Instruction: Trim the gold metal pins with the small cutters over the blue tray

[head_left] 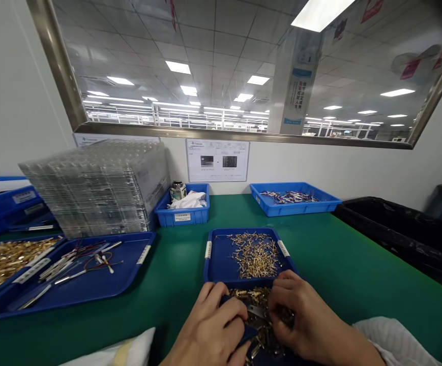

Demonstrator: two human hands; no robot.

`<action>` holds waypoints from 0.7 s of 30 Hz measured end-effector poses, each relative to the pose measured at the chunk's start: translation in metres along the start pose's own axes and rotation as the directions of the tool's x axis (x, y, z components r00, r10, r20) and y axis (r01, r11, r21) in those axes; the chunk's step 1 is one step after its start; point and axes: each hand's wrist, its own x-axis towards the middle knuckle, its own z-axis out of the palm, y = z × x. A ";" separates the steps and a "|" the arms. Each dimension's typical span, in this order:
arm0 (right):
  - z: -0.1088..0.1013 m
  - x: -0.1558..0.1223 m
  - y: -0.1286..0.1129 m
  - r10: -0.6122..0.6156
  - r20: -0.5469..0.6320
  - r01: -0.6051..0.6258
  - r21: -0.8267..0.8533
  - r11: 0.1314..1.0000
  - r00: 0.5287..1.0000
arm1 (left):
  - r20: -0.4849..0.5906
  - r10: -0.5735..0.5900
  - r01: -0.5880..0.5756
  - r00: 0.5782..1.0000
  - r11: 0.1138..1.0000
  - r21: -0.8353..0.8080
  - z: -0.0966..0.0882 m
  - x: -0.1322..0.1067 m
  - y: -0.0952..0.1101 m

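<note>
My left hand (213, 325) is closed around a pair of pliers with blue handles. The metal jaws of the pliers (257, 311) point right, toward my right hand (300, 312). The thumb and fingers of that hand are pinched together at the jaw tips; whatever small piece sits between them is hidden. Both hands are over a near heap of small brass-coloured metal parts (257, 295), partly covered by my fingers. Just beyond lies a dark blue tray (224, 256) with a pile of thin gold pins (257, 256).
On the left, a blue tray (110, 284) holds wired metal pieces, beside a tray of gold parts (9, 256). Behind them rises a stack of clear plastic trays (98, 188). A small blue bin (182, 218), another blue tray (300, 207) and a black-lined bin (404, 229) stand farther back.
</note>
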 end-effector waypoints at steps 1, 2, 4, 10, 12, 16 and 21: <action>-0.002 0.000 0.000 0.006 0.006 -0.007 0.024 1.000 1.000 | -0.008 -0.011 0.010 1.000 1.000 -0.011 0.000 0.000 0.000; -0.004 -0.001 0.000 0.013 0.012 -0.013 0.047 0.999 1.000 | -0.009 -0.020 0.020 1.000 1.000 -0.023 0.000 0.001 -0.001; -0.007 -0.001 0.002 0.026 0.013 -0.027 0.084 0.996 1.000 | -0.012 -0.047 0.046 0.999 0.998 -0.050 -0.001 0.002 -0.001; -0.002 0.002 0.030 0.133 -0.284 -0.128 0.036 0.991 0.950 | -0.053 -0.152 0.146 0.987 0.984 -0.102 -0.003 0.006 -0.003; 0.001 0.004 0.038 0.122 -0.244 -0.135 -0.038 0.990 0.962 | -0.057 -0.176 0.170 0.983 0.980 -0.101 -0.004 0.006 -0.003; 0.007 0.009 0.039 0.073 -0.088 -0.088 -0.187 0.978 0.993 | -0.057 -0.211 0.205 0.976 0.973 -0.104 -0.003 0.007 -0.003; 0.012 0.015 0.035 0.071 0.022 -0.061 -0.294 0.954 0.997 | -0.044 -0.226 0.222 0.973 0.971 -0.090 -0.002 0.005 -0.004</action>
